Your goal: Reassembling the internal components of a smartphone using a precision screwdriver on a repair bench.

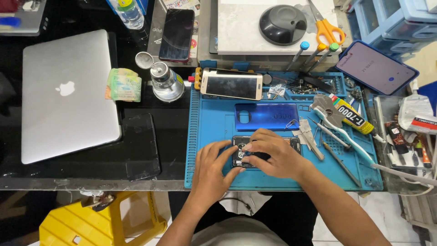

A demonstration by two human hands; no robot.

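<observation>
Both hands are down on the opened phone point(266, 152), which sits at the front of the blue repair mat point(214, 132). The left hand point(211, 171) presses its fingertips on the phone's left end. The right hand point(275, 152) lies across it, fingers curled; can't tell if it's gripping anything. The blue back cover point(266, 116) lies just behind the phone, on the same mat.

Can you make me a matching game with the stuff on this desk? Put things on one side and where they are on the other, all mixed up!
Things:
1. silver laptop
2. orange-handled scissors
3. blue phone back cover
4. opened phone

Places:
A. under both hands, the left hand and the right hand
B. far left, on the black desk
C. middle of the blue work mat
D. top, beside the black dome-shaped thing

Pairs: 1-B, 2-D, 3-C, 4-A
</observation>
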